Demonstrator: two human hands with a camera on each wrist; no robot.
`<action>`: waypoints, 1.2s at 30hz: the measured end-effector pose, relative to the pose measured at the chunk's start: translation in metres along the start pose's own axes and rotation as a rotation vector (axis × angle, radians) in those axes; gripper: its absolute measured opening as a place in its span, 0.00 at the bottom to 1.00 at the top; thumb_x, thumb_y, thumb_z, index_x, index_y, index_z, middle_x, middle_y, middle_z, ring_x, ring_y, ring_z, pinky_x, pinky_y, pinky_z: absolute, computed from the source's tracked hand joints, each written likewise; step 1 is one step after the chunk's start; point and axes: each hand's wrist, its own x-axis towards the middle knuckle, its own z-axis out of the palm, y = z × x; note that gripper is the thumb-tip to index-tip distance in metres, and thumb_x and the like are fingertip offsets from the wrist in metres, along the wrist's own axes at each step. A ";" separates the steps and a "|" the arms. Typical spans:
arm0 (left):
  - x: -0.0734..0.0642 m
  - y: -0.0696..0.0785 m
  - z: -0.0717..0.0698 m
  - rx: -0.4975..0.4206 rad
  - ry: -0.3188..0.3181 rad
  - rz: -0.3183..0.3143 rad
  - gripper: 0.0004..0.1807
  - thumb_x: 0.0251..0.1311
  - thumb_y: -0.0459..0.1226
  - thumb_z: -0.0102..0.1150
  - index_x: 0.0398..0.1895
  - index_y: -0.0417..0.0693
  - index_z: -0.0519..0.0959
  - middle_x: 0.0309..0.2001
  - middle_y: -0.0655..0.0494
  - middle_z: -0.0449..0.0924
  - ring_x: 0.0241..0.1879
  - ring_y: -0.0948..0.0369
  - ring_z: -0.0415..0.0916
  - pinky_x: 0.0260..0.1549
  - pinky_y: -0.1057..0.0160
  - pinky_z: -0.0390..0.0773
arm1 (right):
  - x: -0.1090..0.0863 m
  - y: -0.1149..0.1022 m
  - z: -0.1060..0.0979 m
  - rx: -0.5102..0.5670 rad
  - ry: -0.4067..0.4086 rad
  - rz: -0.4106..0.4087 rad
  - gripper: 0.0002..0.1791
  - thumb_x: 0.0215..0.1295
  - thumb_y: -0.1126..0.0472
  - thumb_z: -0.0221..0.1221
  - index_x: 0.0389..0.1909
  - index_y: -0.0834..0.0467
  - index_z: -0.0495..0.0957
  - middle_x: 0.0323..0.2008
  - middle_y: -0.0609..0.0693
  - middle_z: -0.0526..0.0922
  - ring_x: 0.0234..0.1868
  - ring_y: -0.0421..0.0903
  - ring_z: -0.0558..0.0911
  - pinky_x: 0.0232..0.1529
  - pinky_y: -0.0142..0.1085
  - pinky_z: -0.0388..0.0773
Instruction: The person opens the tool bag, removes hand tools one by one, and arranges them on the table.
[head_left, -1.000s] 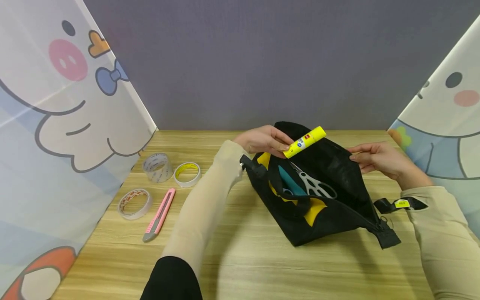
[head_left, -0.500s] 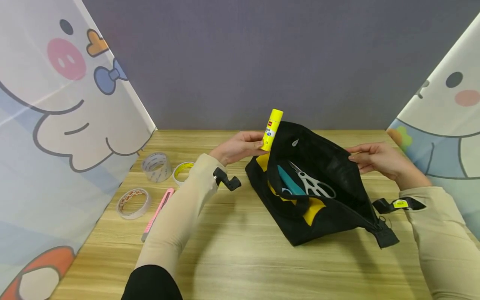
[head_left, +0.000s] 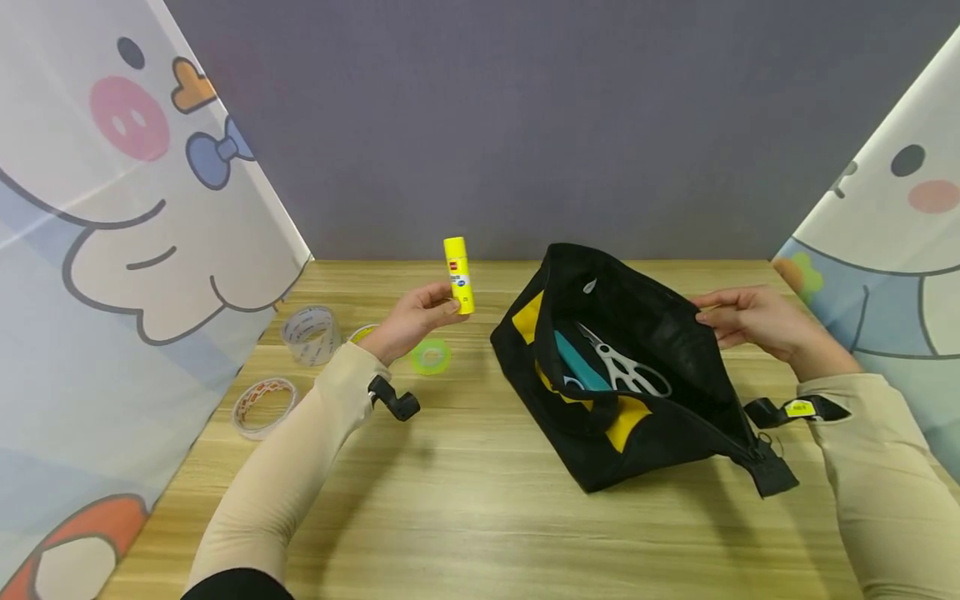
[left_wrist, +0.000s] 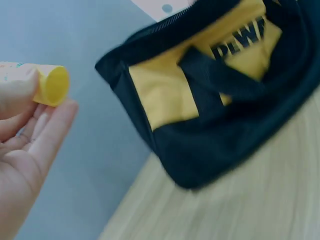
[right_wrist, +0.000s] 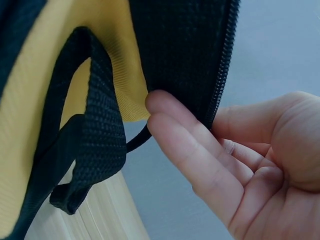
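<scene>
My left hand (head_left: pixel 418 319) pinches a yellow glue stick (head_left: pixel 460 279) near its lower end and holds it nearly upright, left of the bag. In the left wrist view the thumb lies along the glue stick (left_wrist: pixel 52 85) and its round end faces the bag. My right hand (head_left: pixel 765 325) pinches the zippered edge of a black and yellow tool bag (head_left: pixel 547 421), whose mouth gapes. Inside lie grey-handled scissors (head_left: pixel 622 367) and a teal object (head_left: pixel 581 362), partly hidden by the bag's front wall. In the right wrist view, the thumb and fingers stand either side of the zipper (right_wrist: pixel 225 65).
A green tape roll (head_left: pixel 431 356) lies beneath the left hand. Further left are a wide clear tape roll (head_left: pixel 311 336), a white tape roll (head_left: pixel 264 408) and another roll mostly behind the hand. A grey panel (head_left: pixel 480 125) rises behind the wooden table (head_left: pixel 465 500).
My left hand has carried the glue stick left, away from over the bag, and turned it upright. The green roll has come into view, while the left arm now covers the pink cutter. My right hand keeps still.
</scene>
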 end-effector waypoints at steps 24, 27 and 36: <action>-0.121 -0.025 -0.097 0.494 0.109 -0.090 0.17 0.54 0.28 0.72 0.45 0.28 0.80 0.40 0.41 0.85 0.38 0.60 0.85 0.38 0.64 0.84 | 0.002 0.001 -0.001 -0.005 -0.011 0.011 0.25 0.73 0.70 0.54 0.37 0.31 0.81 0.37 0.35 0.82 0.27 0.40 0.80 0.30 0.33 0.84; -0.126 -0.031 -0.100 0.478 0.067 -0.112 0.17 0.53 0.26 0.72 0.45 0.27 0.79 0.40 0.39 0.85 0.38 0.57 0.85 0.39 0.63 0.84 | 0.003 0.001 -0.001 -0.007 -0.012 0.016 0.24 0.73 0.70 0.54 0.37 0.31 0.81 0.37 0.34 0.82 0.27 0.40 0.79 0.30 0.33 0.84; -0.129 -0.054 -0.104 0.524 -0.086 -0.080 0.15 0.52 0.24 0.71 0.43 0.29 0.80 0.39 0.40 0.86 0.36 0.60 0.85 0.35 0.64 0.85 | 0.002 0.001 -0.001 0.004 -0.013 0.011 0.25 0.73 0.70 0.54 0.37 0.31 0.81 0.38 0.34 0.82 0.27 0.40 0.79 0.30 0.33 0.84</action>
